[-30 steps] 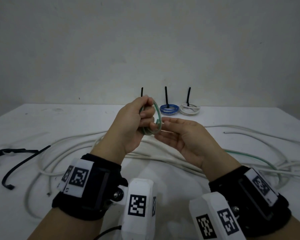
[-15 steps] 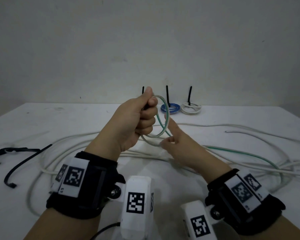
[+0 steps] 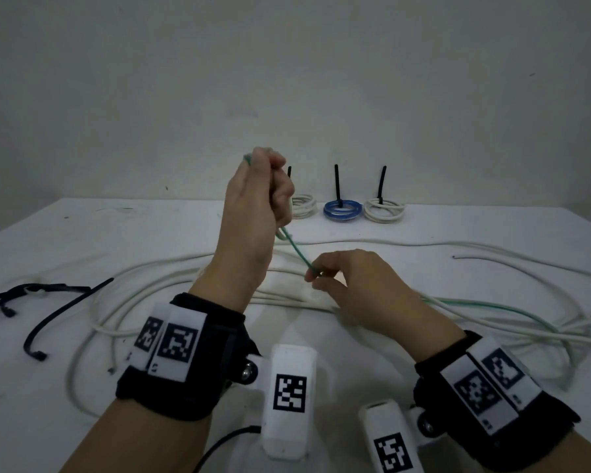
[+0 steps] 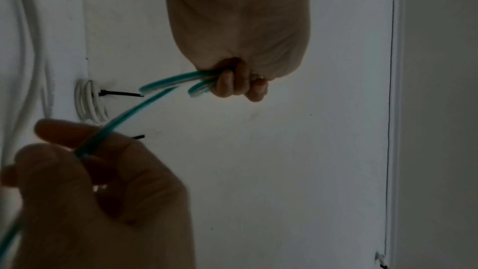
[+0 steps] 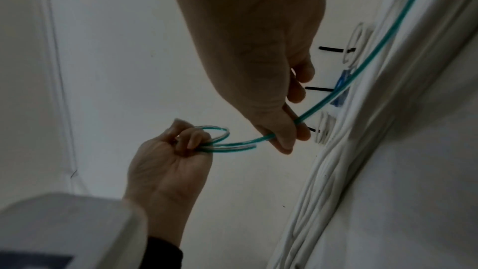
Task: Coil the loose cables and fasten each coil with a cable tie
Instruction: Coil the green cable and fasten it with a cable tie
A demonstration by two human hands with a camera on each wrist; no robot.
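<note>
My left hand (image 3: 267,196) is raised above the table and grips a small coil of green cable (image 5: 220,138) in its curled fingers (image 4: 232,85). From the coil the green cable (image 3: 297,252) runs down and right to my right hand (image 3: 325,274), which pinches it between thumb and fingers (image 5: 287,132). Past that hand the green cable (image 3: 485,307) trails off over the table to the right. In the left wrist view the right hand (image 4: 85,163) shows dark and low, holding the cable (image 4: 124,118).
Three tied coils stand at the back: a white coil (image 3: 302,204), a blue coil (image 3: 342,210) and another white coil (image 3: 384,211), each with a black tie upright. Loose white cables (image 3: 157,285) sprawl across the table. Black cable ties (image 3: 48,308) lie at the left.
My left hand has lifted higher with the coil and turned it edge-on. My right hand has slid down and right along the green cable, drawing a straight length between the hands.
</note>
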